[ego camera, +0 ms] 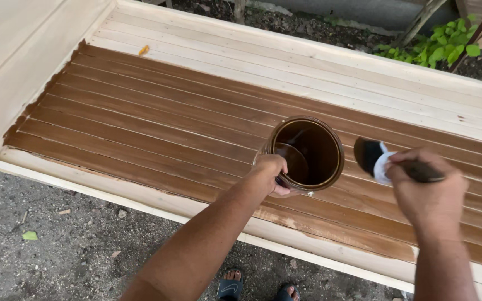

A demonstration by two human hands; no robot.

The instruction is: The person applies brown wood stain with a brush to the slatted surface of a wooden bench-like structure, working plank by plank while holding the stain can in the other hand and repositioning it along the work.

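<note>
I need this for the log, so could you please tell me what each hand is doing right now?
Left hand: closed on the rim of the can.
Right hand: closed around the brush, held beside the can.

So I count one tin (pixel 309 151) of stain, one brush (pixel 376 158), one slatted wooden panel (pixel 185 111), and my two sandals (pixel 230 287).

slatted wood panel (pixel 157 120) — half-stained, yellow leaf (pixel 144 50)
</note>
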